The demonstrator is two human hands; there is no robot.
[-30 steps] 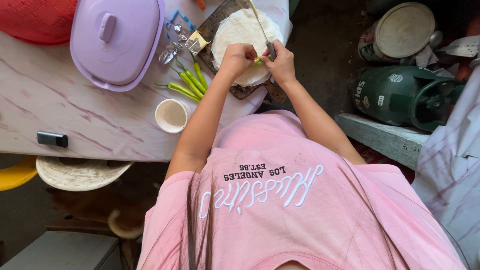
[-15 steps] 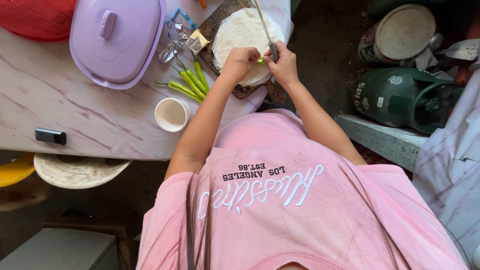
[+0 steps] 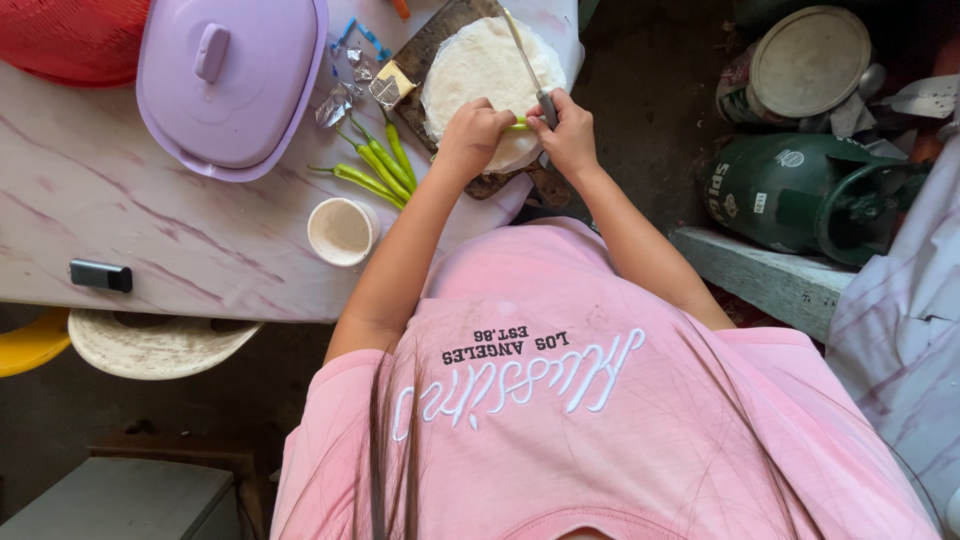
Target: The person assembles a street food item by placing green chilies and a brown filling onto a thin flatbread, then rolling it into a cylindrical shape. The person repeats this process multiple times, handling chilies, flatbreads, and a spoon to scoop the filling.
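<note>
L hand [image 3: 470, 135] pins green chili [image 3: 519, 124] on white round [image 3: 480, 70]; R hand [image 3: 568, 135] grips knife [image 3: 528, 62] to cut.

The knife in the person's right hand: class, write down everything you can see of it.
The knife has a long, narrow, pale blade and a dark handle. The right hand grips the handle, hiding most of it. The blade slants up and away over the round white cutting board. Near the handle it meets a green chili that the left hand pins to the board. Whether the edge has entered the chili cannot be told.
</note>
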